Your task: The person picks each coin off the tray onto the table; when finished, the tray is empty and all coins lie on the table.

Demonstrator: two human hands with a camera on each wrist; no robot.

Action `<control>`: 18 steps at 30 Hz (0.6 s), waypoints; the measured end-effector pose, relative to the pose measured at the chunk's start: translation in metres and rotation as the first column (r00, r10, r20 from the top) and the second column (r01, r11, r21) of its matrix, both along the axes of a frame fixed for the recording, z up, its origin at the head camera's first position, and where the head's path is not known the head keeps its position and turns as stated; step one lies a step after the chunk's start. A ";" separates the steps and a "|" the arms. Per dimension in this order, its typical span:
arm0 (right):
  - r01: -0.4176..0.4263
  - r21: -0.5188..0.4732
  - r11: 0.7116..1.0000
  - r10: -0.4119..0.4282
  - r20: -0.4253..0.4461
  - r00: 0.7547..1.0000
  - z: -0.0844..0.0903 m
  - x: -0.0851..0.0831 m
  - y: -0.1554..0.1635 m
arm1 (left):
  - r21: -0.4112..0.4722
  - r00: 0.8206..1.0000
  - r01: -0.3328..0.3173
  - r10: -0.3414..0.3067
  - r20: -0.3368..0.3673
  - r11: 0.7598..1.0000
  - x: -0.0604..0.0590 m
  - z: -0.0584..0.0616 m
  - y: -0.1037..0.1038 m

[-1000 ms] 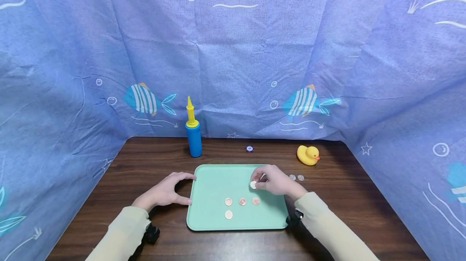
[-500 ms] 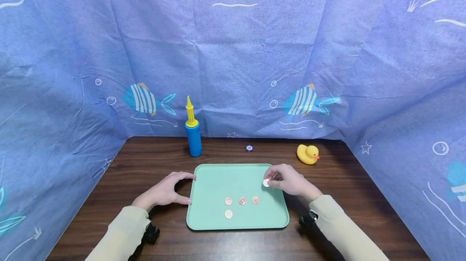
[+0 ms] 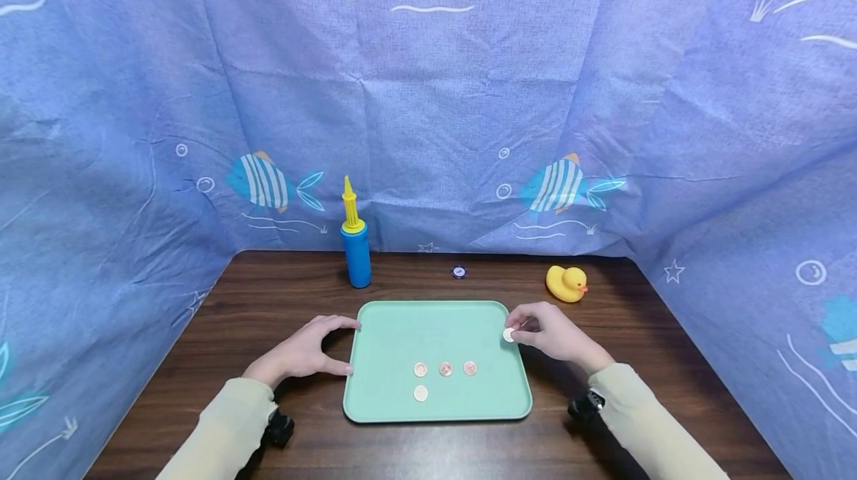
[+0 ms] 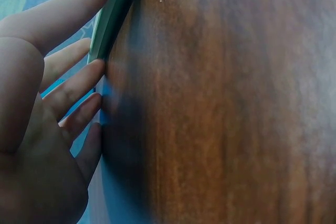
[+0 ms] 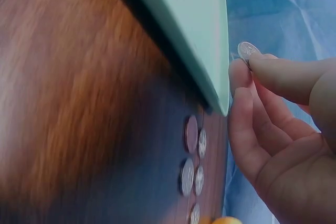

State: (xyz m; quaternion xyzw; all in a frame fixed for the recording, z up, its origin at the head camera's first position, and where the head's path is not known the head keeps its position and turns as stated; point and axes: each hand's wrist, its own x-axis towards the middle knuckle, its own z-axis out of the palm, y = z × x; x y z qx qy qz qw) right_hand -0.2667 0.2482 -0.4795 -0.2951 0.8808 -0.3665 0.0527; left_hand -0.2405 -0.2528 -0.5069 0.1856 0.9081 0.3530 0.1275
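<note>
A small silver coin [image 3: 509,334] is pinched between the thumb and fingertips of the right hand [image 3: 545,331], at the right edge of the mint-green tray [image 3: 402,331], near its far right corner. The right wrist view shows the same coin [image 5: 248,51] held on edge at the fingertips [image 5: 262,64], just beside the tray's rim [image 5: 210,51], with the other fingers loosely curled below it.

The left hand [image 3: 304,350] rests on the tabletop [image 3: 281,294] against the tray's left edge; its thumb and fingers are spread in a wide arc, their tips touching the rim. In the left wrist view the fingers [image 4: 73,90] lie nearly straight along that rim [image 4: 113,17], gripping nothing.

Inside the tray, three copper-toned coins [image 3: 445,369] sit in a row, and one paler coin [image 3: 420,393] lies just in front of the leftmost.

On the tabletop just outside the tray's right side, beneath the right hand, a small cluster of silver coins [image 5: 193,158] lies flat.

Farther back stand a blue pump with a yellow nozzle [image 3: 355,245], a small dark round piece [image 3: 458,272] and a yellow rubber duck [image 3: 566,283].
</note>
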 end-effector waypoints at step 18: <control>0.132 -0.027 0.991 -0.132 -0.001 0.991 -0.011 0.007 0.052 | -0.003 1.000 0.004 -0.004 -0.018 1.000 0.001 -0.002 -0.001</control>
